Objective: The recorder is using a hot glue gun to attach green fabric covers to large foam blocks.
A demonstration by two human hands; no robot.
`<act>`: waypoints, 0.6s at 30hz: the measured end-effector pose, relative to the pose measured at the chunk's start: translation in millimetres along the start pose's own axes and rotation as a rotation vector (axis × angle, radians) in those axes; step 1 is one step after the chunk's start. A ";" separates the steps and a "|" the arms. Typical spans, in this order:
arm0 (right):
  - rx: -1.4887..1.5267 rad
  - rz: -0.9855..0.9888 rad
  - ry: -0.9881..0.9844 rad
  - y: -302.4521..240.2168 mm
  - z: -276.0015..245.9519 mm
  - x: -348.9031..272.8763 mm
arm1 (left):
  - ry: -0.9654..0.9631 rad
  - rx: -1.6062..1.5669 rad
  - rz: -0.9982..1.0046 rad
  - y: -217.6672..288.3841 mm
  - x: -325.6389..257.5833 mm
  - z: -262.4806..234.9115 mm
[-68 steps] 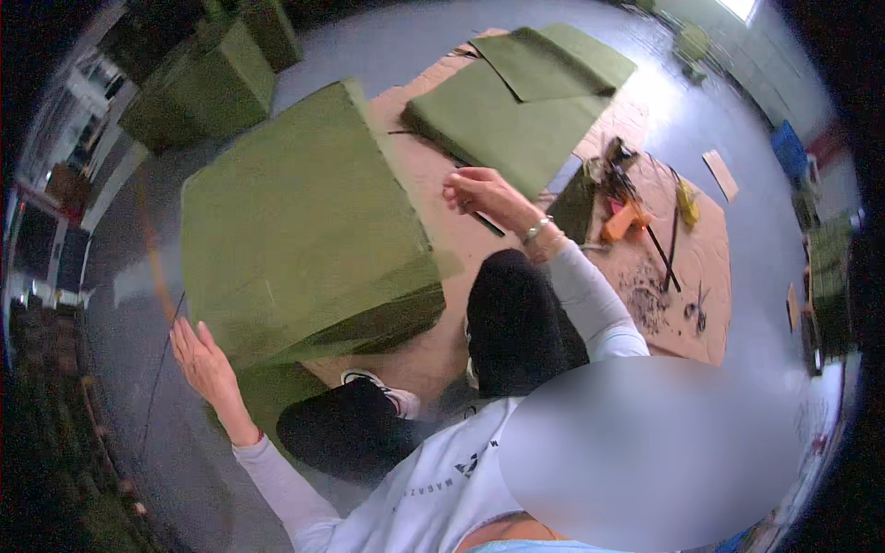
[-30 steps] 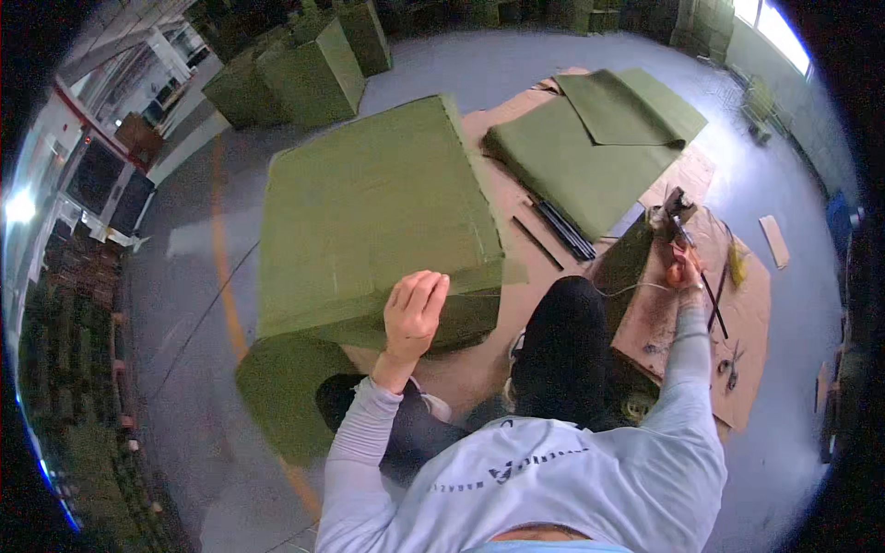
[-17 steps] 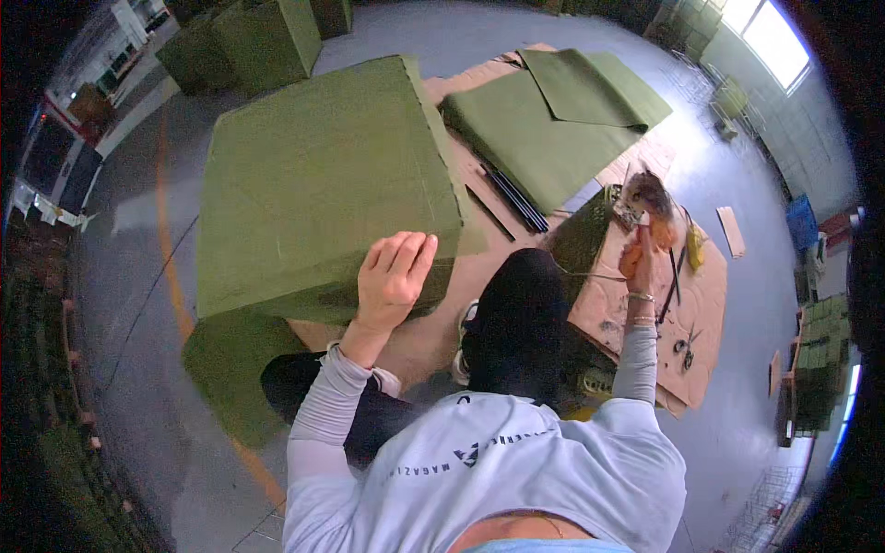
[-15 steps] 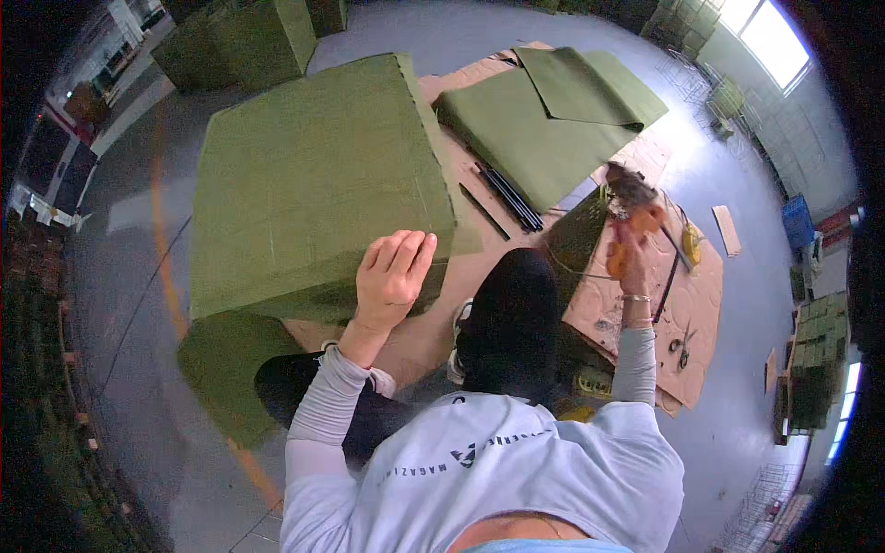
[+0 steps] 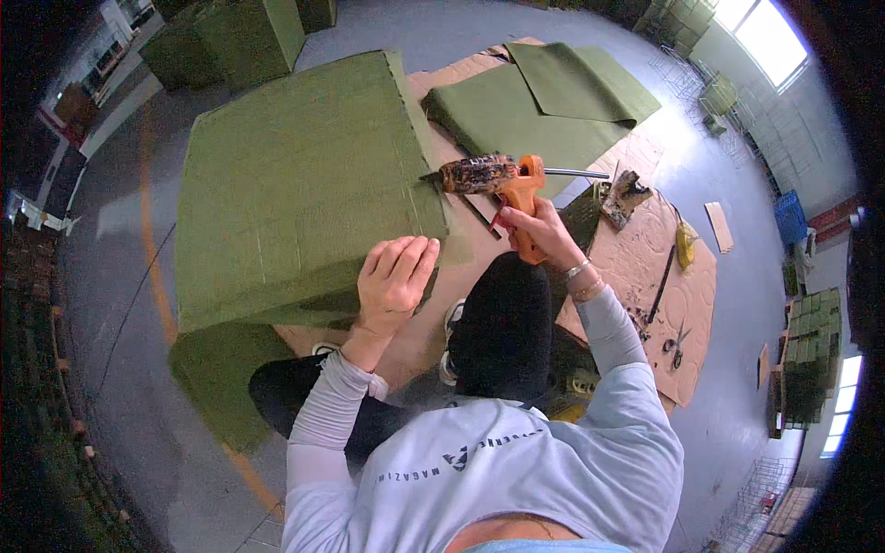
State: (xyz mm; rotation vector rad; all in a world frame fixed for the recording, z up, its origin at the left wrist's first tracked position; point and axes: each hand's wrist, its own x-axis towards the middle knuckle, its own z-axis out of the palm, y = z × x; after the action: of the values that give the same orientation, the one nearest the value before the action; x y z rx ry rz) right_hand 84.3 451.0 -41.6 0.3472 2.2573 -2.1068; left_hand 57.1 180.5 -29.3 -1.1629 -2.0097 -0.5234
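My right hand [image 5: 542,230] is wrapped round the handle of an orange hot glue gun [image 5: 523,189]. Its grimy front end points left, with the nozzle near the far right edge of a big green fabric-covered box [image 5: 295,184]. A glue stick [image 5: 576,172] juts from the gun's back. At the box's near right corner, my left hand [image 5: 398,281] has its fingers pressed together on the green fabric, closed over the edge; the thumb is hidden.
A folded green sheet [image 5: 516,120] lies beyond on cardboard. To the right, a cardboard-topped stand [image 5: 682,295] bears scissors [image 5: 678,347], a stained block [image 5: 624,198] and a yellow-handled tool [image 5: 684,247]. Other green boxes [image 5: 226,44] stand at the far left.
My right hand has brought the glue gun from the stand on the right leftward to the green box's edge. The left hand stays at the corner.
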 end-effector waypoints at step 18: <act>-0.193 -0.192 0.081 -10.8 -12.9 169.3 | 0.134 -0.190 -0.112 -1.0 -1.0 11.0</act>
State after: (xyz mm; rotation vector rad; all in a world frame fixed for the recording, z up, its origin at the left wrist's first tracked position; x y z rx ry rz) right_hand -81.0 486.7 -59.8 0.2198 2.6111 -1.9638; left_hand 52.2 186.7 -37.1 -1.0986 -1.9493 -0.8429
